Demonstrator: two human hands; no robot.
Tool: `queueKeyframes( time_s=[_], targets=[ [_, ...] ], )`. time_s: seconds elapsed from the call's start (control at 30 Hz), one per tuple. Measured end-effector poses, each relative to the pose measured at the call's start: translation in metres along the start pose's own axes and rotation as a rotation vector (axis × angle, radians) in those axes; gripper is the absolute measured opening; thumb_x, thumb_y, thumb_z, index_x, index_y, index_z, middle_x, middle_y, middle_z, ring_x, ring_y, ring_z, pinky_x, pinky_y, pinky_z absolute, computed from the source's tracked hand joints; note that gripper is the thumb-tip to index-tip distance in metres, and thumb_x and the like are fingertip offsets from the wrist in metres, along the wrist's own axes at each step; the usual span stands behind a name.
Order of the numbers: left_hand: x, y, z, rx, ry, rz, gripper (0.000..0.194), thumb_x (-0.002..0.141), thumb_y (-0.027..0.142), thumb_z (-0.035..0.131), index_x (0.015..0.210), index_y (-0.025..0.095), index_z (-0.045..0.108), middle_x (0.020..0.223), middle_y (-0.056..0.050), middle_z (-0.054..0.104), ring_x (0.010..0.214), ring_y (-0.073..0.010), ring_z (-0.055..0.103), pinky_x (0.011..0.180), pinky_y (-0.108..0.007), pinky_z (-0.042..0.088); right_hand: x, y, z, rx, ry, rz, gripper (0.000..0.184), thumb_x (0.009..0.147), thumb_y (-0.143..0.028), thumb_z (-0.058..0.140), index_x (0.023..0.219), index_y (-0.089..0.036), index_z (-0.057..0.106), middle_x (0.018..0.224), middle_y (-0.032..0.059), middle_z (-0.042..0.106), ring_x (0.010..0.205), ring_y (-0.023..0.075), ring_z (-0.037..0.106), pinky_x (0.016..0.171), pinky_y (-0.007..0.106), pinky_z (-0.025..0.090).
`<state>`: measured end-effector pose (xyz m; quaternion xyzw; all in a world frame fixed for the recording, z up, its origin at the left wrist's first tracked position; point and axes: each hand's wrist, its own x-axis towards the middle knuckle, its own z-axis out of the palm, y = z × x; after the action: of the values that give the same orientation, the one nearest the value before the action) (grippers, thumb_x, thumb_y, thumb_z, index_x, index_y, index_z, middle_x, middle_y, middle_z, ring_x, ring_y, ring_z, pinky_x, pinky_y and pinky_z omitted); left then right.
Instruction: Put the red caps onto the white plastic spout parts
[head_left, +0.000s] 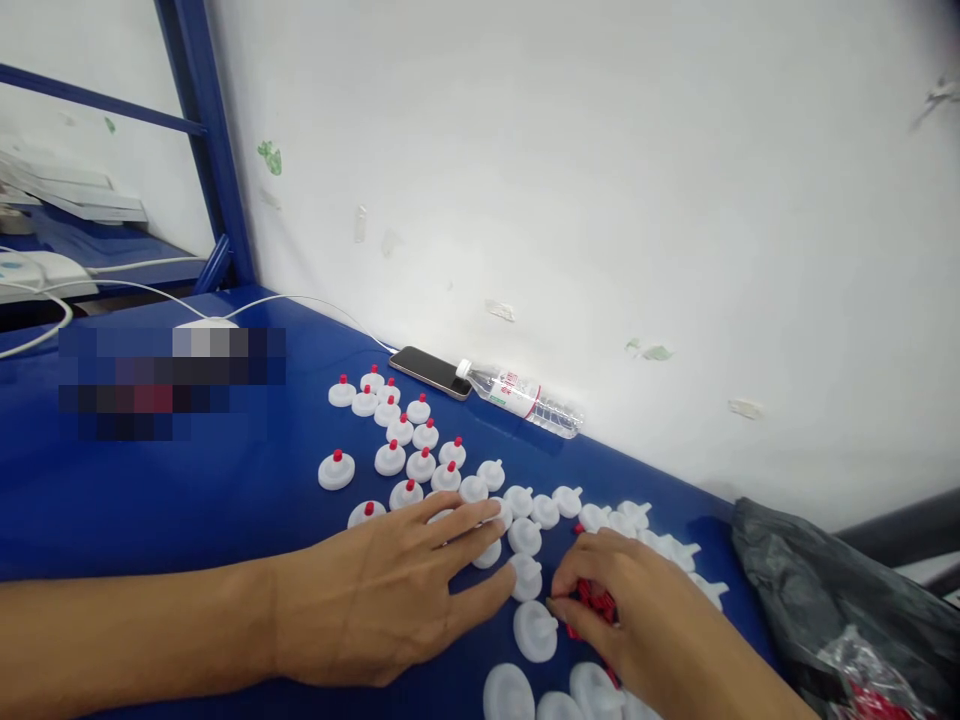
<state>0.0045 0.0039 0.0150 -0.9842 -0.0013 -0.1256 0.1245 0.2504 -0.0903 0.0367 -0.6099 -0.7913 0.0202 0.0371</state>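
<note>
Many white round plastic discs lie on a blue table [187, 500]. Several at the back [390, 415] carry red caps on their stems; others nearer me [536, 630] have bare white stems. My left hand [382, 600] lies flat, fingers stretched over the discs, thumb tip touching one bare disc [525, 578]. My right hand [630, 620] is curled round a cluster of small red caps [596, 600], thumb and forefinger pinched beside that disc.
A dark phone [429, 371] and a lying water bottle [525, 398] rest against the white wall. A black plastic bag [840, 600] sits at the right, with red pieces in clear wrap. White cables and a blue frame [210, 150] stand at the left.
</note>
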Motion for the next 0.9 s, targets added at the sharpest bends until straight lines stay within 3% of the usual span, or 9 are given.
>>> queueKeyframes(
  time_s=[0.1, 0.23, 0.37, 0.47, 0.57, 0.73, 0.9],
  targets=[
    [0.000, -0.002, 0.001, -0.008, 0.023, 0.025, 0.055, 0.082, 0.022, 0.068, 0.134, 0.014, 0.053, 0.134, -0.017, 0.060, 0.132, -0.0339, 0.046, 0.106, -0.046, 0.043, -0.002, 0.005, -0.002, 0.010, 0.024, 0.008, 0.008, 0.076, -0.024, 0.075, 0.074, -0.032, 0.073, 0.075, 0.0011, 0.076, 0.069, 0.0242, 0.076, 0.057, 0.031, 0.064],
    [0.001, -0.001, -0.004, -0.025, 0.062, 0.040, 0.035, 0.090, 0.016, 0.056, 0.125, 0.015, 0.060, 0.118, -0.015, 0.067, 0.120, -0.0316, 0.055, 0.102, -0.046, 0.046, -0.004, 0.009, -0.002, 0.024, 0.018, 0.018, 0.009, 0.073, -0.025, 0.078, 0.073, -0.033, 0.075, 0.074, 0.0004, 0.076, 0.067, 0.0230, 0.075, 0.053, 0.029, 0.062],
    [0.001, 0.001, -0.006, -0.042, 0.085, -0.009, 0.043, 0.088, 0.019, 0.062, 0.131, 0.016, 0.056, 0.127, -0.014, 0.064, 0.125, -0.0326, 0.051, 0.105, -0.046, 0.044, -0.003, 0.008, 0.001, 0.026, -0.029, 0.016, 0.010, 0.078, -0.023, 0.073, 0.071, -0.032, 0.073, 0.072, 0.0003, 0.076, 0.073, 0.0242, 0.076, 0.064, 0.032, 0.064],
    [0.001, 0.000, -0.003, -0.025, 0.069, -0.038, 0.052, 0.088, 0.023, 0.064, 0.138, 0.016, 0.050, 0.133, -0.014, 0.061, 0.131, -0.0333, 0.046, 0.108, -0.048, 0.042, -0.001, 0.008, 0.001, 0.053, -0.035, -0.003, 0.014, 0.081, -0.021, 0.069, 0.071, -0.030, 0.071, 0.072, 0.0019, 0.075, 0.071, 0.0238, 0.075, 0.061, 0.031, 0.062],
    [0.000, -0.002, 0.001, -0.037, 0.063, -0.002, 0.052, 0.088, 0.019, 0.062, 0.138, 0.015, 0.049, 0.127, -0.013, 0.065, 0.132, -0.0330, 0.046, 0.107, -0.048, 0.043, 0.000, 0.007, -0.001, 0.097, 0.050, 0.051, 0.013, 0.086, -0.022, 0.064, 0.078, -0.029, 0.070, 0.074, 0.0026, 0.075, 0.067, 0.0231, 0.074, 0.057, 0.030, 0.058],
    [0.000, -0.001, 0.002, -0.092, 0.039, -0.016, 0.052, 0.091, 0.018, 0.060, 0.141, 0.016, 0.046, 0.119, -0.012, 0.069, 0.128, -0.0304, 0.051, 0.107, -0.045, 0.042, 0.002, -0.001, -0.004, 0.270, 0.205, 0.159, 0.016, 0.096, -0.031, 0.053, 0.092, -0.029, 0.068, 0.085, -0.0004, 0.077, 0.071, 0.0200, 0.073, 0.064, 0.028, 0.058],
    [0.002, 0.002, 0.002, -0.199, 0.023, -0.146, 0.063, 0.098, 0.036, 0.058, 0.151, 0.017, 0.030, 0.138, -0.014, 0.059, 0.133, -0.0312, 0.048, 0.108, -0.046, 0.040, 0.002, -0.012, -0.007, 0.348, 0.355, 0.126, 0.017, 0.093, -0.033, 0.060, 0.106, -0.031, 0.071, 0.088, -0.0013, 0.076, 0.073, 0.0179, 0.072, 0.068, 0.026, 0.058]
  ],
)
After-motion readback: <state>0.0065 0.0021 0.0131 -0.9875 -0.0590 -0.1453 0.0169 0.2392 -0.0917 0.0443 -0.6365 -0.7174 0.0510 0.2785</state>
